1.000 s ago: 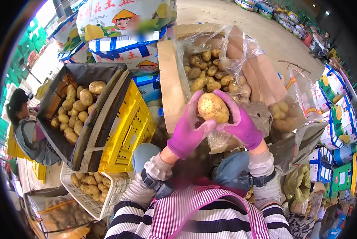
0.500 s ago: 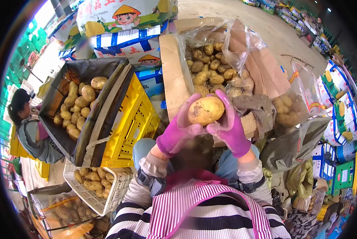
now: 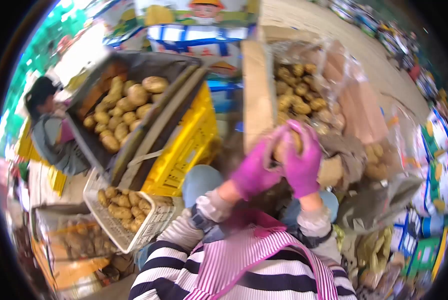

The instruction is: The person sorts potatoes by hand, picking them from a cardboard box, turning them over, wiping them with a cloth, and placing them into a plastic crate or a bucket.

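Both hands, in pink-purple gloves, are wrapped round one large potato [image 3: 297, 141], most of it hidden by the fingers. My left hand [image 3: 257, 169] closes on it from the left, and my right hand [image 3: 305, 167] from the right, fingers bent over the top. Just beyond the hands stands an open cardboard box [image 3: 258, 90] lined with clear plastic. Smaller potatoes [image 3: 304, 92] fill its inside. A grey-brown cloth [image 3: 353, 147] hangs over the box's near right edge, beside my right hand.
To the left, a dark-lined bin of potatoes [image 3: 126, 107] rests against a yellow crate [image 3: 186, 145]. A white basket [image 3: 128, 245] of potatoes sits below it. Another person [image 3: 59, 137] is at far left. Printed cartons [image 3: 199, 37] are stacked behind; a clear bag of potatoes [image 3: 376, 162] stands right.
My hands have closed further round the potato, and its face has turned mostly out of sight. The camera view has shifted, so the surroundings sit farther right.
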Tool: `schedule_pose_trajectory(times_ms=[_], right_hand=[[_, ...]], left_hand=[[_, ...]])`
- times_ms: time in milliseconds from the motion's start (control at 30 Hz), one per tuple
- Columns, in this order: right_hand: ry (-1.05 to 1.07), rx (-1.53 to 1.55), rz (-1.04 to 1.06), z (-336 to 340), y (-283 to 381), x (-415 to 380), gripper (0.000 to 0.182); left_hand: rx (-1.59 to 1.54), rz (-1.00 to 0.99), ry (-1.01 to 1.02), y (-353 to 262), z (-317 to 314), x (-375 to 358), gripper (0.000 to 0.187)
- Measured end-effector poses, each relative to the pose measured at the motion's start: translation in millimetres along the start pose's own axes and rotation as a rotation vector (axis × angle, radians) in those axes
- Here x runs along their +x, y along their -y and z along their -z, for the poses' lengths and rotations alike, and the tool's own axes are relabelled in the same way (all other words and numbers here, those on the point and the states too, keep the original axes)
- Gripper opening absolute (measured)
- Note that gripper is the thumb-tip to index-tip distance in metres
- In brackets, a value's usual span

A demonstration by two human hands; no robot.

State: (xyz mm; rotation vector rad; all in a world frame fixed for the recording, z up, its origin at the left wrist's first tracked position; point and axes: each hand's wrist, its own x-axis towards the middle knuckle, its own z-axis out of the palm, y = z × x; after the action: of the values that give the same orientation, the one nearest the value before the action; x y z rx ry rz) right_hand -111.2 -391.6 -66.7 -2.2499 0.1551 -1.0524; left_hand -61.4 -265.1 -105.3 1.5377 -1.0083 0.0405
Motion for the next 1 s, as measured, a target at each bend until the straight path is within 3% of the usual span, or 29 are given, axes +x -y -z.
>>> schedule_pose_trajectory(times_ms=[33, 67, 100, 167, 200, 300, 333, 400, 467, 533, 600, 633, 700, 800, 933, 1000], right_hand=[[0.003, 0.049, -0.063, -1, 2, 2, 0.022], [0.023, 0.075, -0.118, -2, -3, 4, 0.022], [0.003, 0.064, -0.189, -2, -11, 3, 0.025], [-0.063, 0.214, -0.24, -2, -30, 5, 0.025], [0.062, 0.467, -0.609, 12, -8, 10, 0.028], [0.016, 0.52, -0.496, 15, -17, 6, 0.032], [0.007, 0.515, -0.501, 21, -23, 5, 0.033], [-0.051, 0.491, -0.512, 40, -34, 3, 0.032], [-0.07, 0.476, -0.496, 57, -46, 5, 0.03], [-0.023, 0.357, -0.406, 67, -71, 5, 0.032], [0.083, 0.139, -0.298, 80, -85, 6, 0.035], [0.162, -0.026, -0.226, 87, -91, 8, 0.039], [0.346, -0.237, -0.205, 100, -100, 13, 0.052], [0.344, -0.658, -0.052, 111, -138, 8, 0.059], [0.521, -0.628, -0.058, 130, -183, 2, 0.056], [0.441, -0.591, -0.011, 126, -190, -6, 0.048]], left_hand=[[-0.172, 0.071, 0.005, -8, 4, 3, 0.081], [-0.056, 0.016, 0.066, -3, 13, 4, 0.085], [-0.153, 0.183, 0.064, -11, 16, 0, 0.087], [-0.588, 0.352, 0.061, -15, 32, -3, 0.088], [-0.72, 0.339, 0.035, -17, 42, -3, 0.089], [-0.756, 0.281, -0.329, -40, 98, 2, 0.082], [-0.697, 0.373, -0.517, -43, 121, -1, 0.068], [-0.897, 0.126, -0.837, -31, 166, 12, 0.041], [-1.041, 0.094, -0.649, -7, 215, -4, 0.041], [-1.304, 0.236, -0.882, -9, 196, 13, 0.044], [-1.017, 0.302, -0.527, -16, 144, 19, 0.045], [-0.555, 0.299, -0.313, -18, 125, 25, 0.05], [-0.375, 0.395, -0.071, -30, 87, 47, 0.053], [-0.138, 0.337, 0.2, -31, 49, 90, 0.055], [0.475, 0.142, 0.598, -18, 7, 165, 0.06], [0.631, 0.262, 0.769, 0, -24, 209, 0.063]])
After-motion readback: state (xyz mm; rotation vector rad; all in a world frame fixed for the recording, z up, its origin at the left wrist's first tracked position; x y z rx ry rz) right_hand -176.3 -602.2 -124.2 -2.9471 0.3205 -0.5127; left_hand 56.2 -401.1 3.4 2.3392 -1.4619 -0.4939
